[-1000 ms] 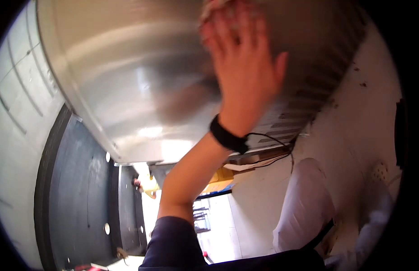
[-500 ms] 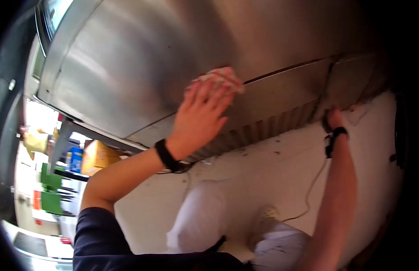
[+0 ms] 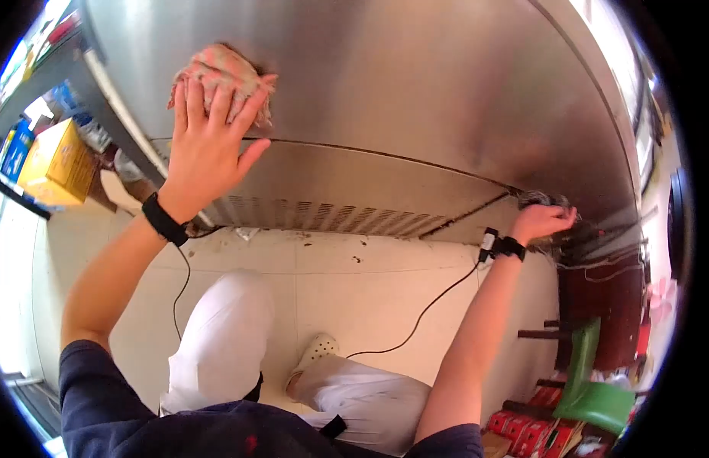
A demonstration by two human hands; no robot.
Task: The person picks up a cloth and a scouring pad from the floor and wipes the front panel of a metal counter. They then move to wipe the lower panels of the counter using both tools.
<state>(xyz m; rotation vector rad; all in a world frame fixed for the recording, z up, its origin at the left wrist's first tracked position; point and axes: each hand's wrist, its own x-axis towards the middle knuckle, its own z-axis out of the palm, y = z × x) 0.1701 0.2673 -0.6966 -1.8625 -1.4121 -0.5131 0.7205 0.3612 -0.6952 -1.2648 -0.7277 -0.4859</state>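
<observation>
Fingers [image 3: 188, 103] of the left hand [image 3: 205, 156] are spread flat, not clenched, pressing a pinkish cloth [image 3: 217, 62] against the stainless steel cabinet front [image 3: 415, 84], high up near its left edge. The right hand [image 3: 541, 221] has its fingers curled shut at the cabinet's lower right corner, on something grey I cannot make out. Judging by this, wiping is partway: a dull smudge shows to the right, and the vent grille [image 3: 324, 215] below the seam looks untouched, with specks on the tiled floor [image 3: 369, 267].
</observation>
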